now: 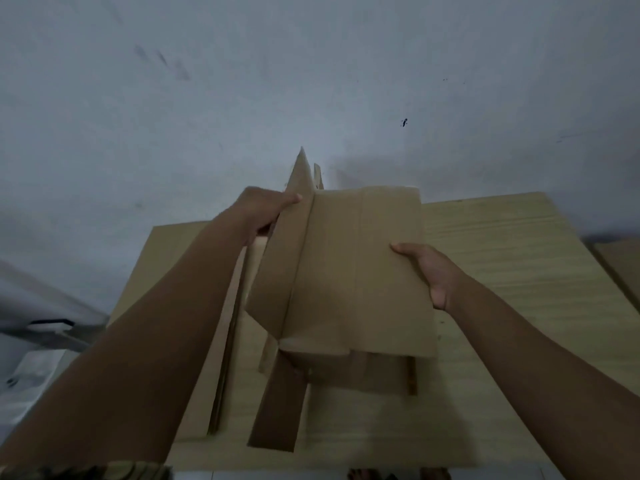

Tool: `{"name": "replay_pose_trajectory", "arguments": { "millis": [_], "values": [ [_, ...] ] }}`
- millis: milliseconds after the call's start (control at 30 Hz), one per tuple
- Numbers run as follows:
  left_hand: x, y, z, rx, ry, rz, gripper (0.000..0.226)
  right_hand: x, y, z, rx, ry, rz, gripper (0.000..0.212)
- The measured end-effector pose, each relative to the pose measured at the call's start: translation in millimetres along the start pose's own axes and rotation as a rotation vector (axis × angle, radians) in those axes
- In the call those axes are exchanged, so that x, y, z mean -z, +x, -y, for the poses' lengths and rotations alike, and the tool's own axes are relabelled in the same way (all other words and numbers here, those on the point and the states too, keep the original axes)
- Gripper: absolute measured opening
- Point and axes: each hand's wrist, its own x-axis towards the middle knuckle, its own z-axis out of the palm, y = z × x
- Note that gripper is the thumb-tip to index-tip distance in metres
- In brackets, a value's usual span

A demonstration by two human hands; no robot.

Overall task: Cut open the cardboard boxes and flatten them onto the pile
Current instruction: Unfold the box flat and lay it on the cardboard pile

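At the centre of the frame I am seeing the left hand (pixel 268 211) gripping the raised left flap of the cardboard box (pixel 346 271) while the right hand (pixel 429 271) is clasping its right edge, fingers curled underneath, above the flattened pile (pixel 502 271) below.

Flattened cardboard pile (pixel 512 271) lies on the pale floor (pixel 242 98).

the box (pixel 356 271) is matt brown cardboard, the pile (pixel 502 258) beneath ribbed corrugated board, the wall (pixel 242 81) matt painted.
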Motion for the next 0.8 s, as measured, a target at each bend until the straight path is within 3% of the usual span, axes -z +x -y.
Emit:
{"name": "replay_pose_trajectory", "arguments": {
  "millis": [100, 133, 233, 333, 433, 500, 567, 667, 800],
  "values": [
    [7.2, 2.6, -1.9, -0.286, 0.548, -0.312, 0.011, -3.9, 0.2, 2.6, 0.086, -0.057, -0.1, 0.024],
    [3.9, 0.5, 1.1, -0.332, 0.646, -0.374, 0.021, -6.2, 0.2, 1.9, 0.13, -0.076, -0.149, 0.023],
    [-17.1, -5.0, 20.0, -0.356, 0.961, -0.398, 0.05, -12.2, -1.6, -0.1, 0.216, -0.115, -0.234, 0.02],
    [-36.9, -12.3, 39.5, -0.504, 1.281, -0.358, 0.072, -11.8, -5.2, 3.5, 0.235, -0.159, -0.253, 0.019],
    [-45.1, -32.9, 46.4, -0.687, 1.28, -0.263, 0.095, -6.7, -8.1, 7.2, 0.224, -0.159, -0.261, 0.025],
    [-53.1, -47.4, 55.6, -0.697, 1.144, 0.082, 0.101, -4.7, -10.0, 8.7, 0.229, -0.142, -0.269, 0.03],
    [-64.3, -63.4, 71.6, -0.594, 1.053, 0.365, 0.117, -1.9, -10.9, 5.7, 0.22, -0.115, -0.259, 0.031],
    [-81.0, -74.9, 100.2, -0.583, 1.059, 0.35, 0.135, 8.6, -17.0, -9.0, 0.188, 0.046, -0.093, 0.023],
    [-81.7, -77.1, 115.4, -0.607, 0.951, 0.228, 0.122, 16.6, -33.0, -49.7, 0.133, 0.527, 0.053, 0.042]
  ]
}}
